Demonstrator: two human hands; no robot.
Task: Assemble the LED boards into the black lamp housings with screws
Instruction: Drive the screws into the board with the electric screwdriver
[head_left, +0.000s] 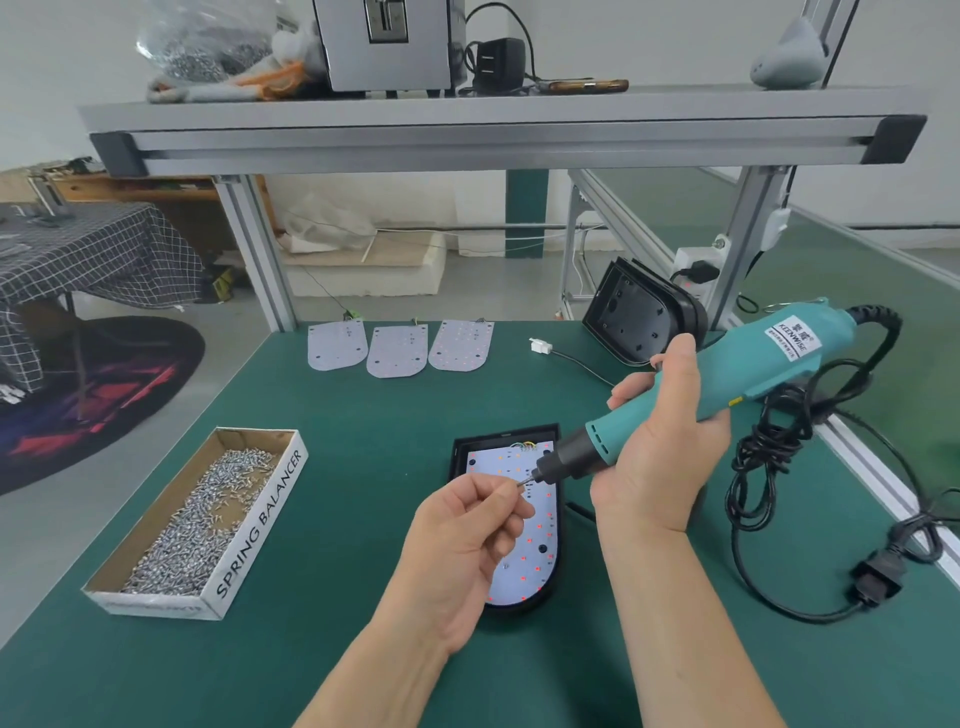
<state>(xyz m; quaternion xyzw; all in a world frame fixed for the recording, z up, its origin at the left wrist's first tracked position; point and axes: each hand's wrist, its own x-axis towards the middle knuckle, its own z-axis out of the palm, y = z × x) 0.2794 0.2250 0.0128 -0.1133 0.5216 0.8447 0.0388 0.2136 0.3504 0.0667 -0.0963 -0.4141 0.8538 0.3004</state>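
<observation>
Head view: left hand (462, 540) fingers (506, 493) pinch a screw (521, 483) at the teal screwdriver (701, 384) tip. The right hand (660, 441) grips the screwdriver above the LED board (524, 566), which sits inside the black housing (460, 452) on the tabletop (363, 467). The screw box (260, 519) lies left of the housing.

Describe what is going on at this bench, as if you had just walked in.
A person is fastening an LED board into a black lamp housing on the green bench. The right hand grips a teal electric screwdriver, bit angled down over the board. The left hand pinches a screw at the bit's tip. Three LED boards lie at the far edge, a second housing leans to their right, and a box of screws sits left.
</observation>
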